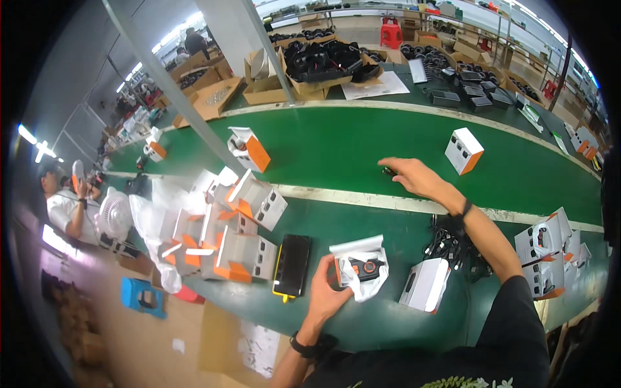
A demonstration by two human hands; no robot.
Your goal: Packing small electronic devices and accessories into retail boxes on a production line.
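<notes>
My left hand (328,294) is closed on the side of an open white box (354,246) with its flap up. Inside, partly wrapped in a white plastic bag (370,290), lies a black device with an orange ring (369,266). Over the green conveyor belt (362,139) reaches my right hand (417,178), holding a small black object (389,171) under its fingers; its kind is too small to tell. To that hand's right, a closed white-and-orange box (464,151) stands on the belt.
Open boxes (249,249) cluster at the left, beside a black-and-yellow device (292,266). Black cables (446,246) lie behind a white box (425,284). More open boxes (550,255) stand at right. Another box (249,150) sits on the belt, near a metal post (174,90).
</notes>
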